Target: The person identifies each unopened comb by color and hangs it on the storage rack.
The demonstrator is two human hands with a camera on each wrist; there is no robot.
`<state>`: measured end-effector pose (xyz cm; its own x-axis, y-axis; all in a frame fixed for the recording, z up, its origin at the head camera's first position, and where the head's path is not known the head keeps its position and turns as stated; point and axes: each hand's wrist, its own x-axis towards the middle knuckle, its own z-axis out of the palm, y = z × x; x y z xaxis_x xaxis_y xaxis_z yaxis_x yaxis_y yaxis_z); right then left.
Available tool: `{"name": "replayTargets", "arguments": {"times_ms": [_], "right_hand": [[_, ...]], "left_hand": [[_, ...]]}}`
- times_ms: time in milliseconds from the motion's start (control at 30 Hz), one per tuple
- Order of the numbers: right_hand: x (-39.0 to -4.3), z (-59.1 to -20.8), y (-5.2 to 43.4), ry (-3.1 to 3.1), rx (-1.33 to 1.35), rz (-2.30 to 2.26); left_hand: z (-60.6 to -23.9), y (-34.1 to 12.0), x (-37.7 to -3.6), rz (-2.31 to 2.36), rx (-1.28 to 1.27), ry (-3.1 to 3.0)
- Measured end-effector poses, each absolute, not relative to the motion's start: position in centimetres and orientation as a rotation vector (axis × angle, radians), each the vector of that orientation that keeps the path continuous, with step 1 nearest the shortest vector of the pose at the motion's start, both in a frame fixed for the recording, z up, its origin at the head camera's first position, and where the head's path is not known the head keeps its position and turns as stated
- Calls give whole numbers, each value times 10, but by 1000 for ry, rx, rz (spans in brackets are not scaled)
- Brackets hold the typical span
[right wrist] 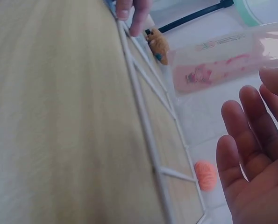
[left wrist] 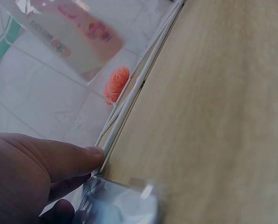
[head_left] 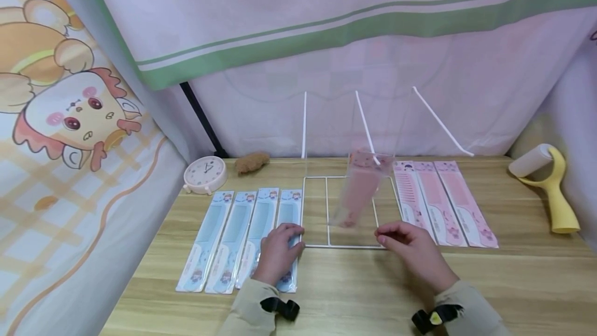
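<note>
A white wire rack (head_left: 328, 211) stands on the table with three white prongs slanting up. From its middle prong a pink comb pack (head_left: 359, 191) hangs tilted and slightly blurred. My left hand (head_left: 277, 253) holds the rack's front left corner, thumb on the wire (left wrist: 97, 154). To the right, my right hand (head_left: 412, 250) is near the front right corner, below the hanging pack; its fingers (right wrist: 255, 126) are loosely bent and grip nothing. Several blue comb packs (head_left: 233, 242) lie side by side left of the rack, partly under my left hand. Three pink comb packs (head_left: 434, 185) lie on its right.
At the back left are a round clock (head_left: 205, 174) and a brown lump (head_left: 252, 162). A coral ridged object (right wrist: 205, 175) sits behind the rack. A yellow-handled roller (head_left: 557, 196) stands far right. Curtains (head_left: 261, 123) hang along the back, patterned cloth (head_left: 93, 196) on the left.
</note>
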<state>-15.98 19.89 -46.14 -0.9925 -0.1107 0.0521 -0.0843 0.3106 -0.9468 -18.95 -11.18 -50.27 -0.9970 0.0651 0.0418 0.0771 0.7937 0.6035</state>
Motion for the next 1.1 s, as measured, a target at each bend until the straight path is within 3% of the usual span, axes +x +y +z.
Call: {"name": "replayTargets", "arguments": {"times_ms": [200, 567, 1100], "right_hand": [[-167, -446, 194, 2614, -275, -1889], [-175, -416, 186, 2724, -182, -1953], [-181, -411, 183, 2702, -296, -1885]], "left_hand": [[-503, -112, -190, -990, -117, -2960], [-503, -112, -189, -988, -124, -2956], [-501, -112, -189, -1000, -130, -2954]]}}
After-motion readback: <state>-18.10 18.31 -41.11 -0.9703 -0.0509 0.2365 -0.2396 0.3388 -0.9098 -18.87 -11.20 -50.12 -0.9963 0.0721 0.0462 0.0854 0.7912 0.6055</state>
